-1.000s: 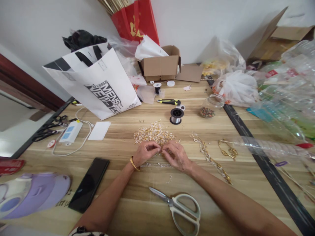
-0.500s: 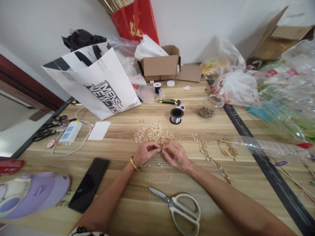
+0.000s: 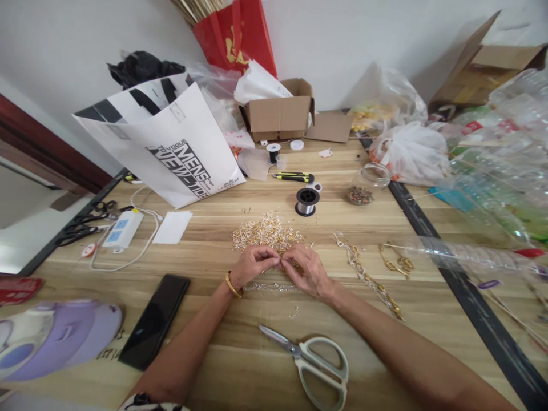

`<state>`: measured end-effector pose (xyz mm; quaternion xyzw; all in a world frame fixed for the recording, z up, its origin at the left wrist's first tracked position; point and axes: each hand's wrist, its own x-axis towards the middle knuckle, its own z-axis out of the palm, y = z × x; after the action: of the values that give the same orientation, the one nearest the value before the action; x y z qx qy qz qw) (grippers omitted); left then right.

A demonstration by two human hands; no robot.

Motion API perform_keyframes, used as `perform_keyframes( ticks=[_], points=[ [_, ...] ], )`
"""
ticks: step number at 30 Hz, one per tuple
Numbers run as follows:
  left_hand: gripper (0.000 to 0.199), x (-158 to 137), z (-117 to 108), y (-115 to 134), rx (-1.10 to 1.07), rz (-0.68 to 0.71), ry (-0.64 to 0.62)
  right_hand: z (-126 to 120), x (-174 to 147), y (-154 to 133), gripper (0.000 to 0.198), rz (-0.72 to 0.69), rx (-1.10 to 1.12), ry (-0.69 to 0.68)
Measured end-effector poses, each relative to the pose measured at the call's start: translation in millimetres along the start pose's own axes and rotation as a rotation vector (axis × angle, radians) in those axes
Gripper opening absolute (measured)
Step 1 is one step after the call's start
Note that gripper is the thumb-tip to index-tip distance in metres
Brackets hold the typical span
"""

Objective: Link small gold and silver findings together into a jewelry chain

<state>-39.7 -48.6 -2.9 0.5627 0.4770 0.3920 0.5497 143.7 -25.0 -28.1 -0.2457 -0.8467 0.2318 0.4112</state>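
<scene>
Seemingly midway, I'm pinching with left hand (image 3: 253, 267) and right hand (image 3: 309, 273), on what I cannot tell, at the near edge of a bead heap (image 3: 266, 231) left to use, while a silvery strand (image 3: 272, 287) is lying closer to me and gold-and-clear strands (image 3: 369, 278), perhaps finished, are resting rightward.

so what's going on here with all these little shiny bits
The left hand and right hand are pinched close together at the near edge of a pile of small gold and silver-coloured pieces; anything between the fingers is too small to make out. A silver-coloured strand lies just on the near side of the hands. Pale-handled scissors lie nearer the person, untouched, and a black spool stands beyond the pile.
</scene>
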Motion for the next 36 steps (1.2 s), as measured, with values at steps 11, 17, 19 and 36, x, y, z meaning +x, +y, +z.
perform_keyframes(
  ticks=[11, 17, 19, 36],
  points=[
    [0.020, 0, -2, 2, -0.134, -0.083, -0.067, -1, 0, 1, 0.005, -0.001, 0.024, -0.010],
    [0.023, 0, -4, -2, -0.203, -0.139, -0.067, 0, 0, 1, 0.005, 0.020, 0.020, -0.001],
    [0.023, 0, -4, -4, -0.222, -0.151, -0.056, 1, -1, 2, 0.005, 0.033, 0.027, 0.002],
    [0.011, 0, 4, 1, 0.282, 0.082, 0.063, -6, 7, 11, 0.017, 0.568, 0.424, 0.291]
  ],
)
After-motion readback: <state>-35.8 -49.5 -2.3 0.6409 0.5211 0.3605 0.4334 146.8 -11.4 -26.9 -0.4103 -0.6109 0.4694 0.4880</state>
